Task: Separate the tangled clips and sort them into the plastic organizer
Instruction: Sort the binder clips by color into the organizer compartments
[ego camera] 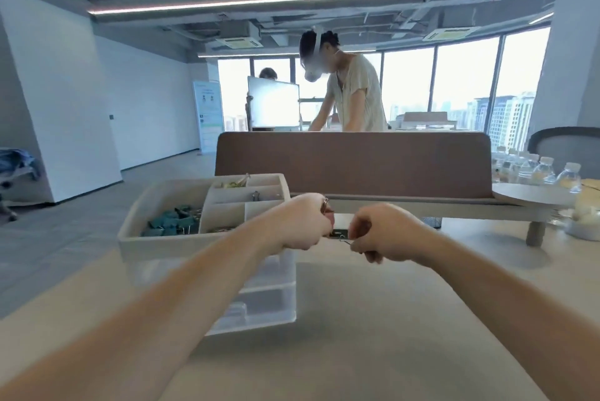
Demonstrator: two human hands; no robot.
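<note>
Left hand (pixel 303 222), right hand (pixel 388 232), tangled clips (pixel 343 238)

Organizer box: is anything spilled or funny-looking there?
Nothing spilled. The organizer sits level, teal clips heaped in its big left compartment. It does stand close to the table's left edge. The left hand and right hand hold tangled clips beside it.
</note>
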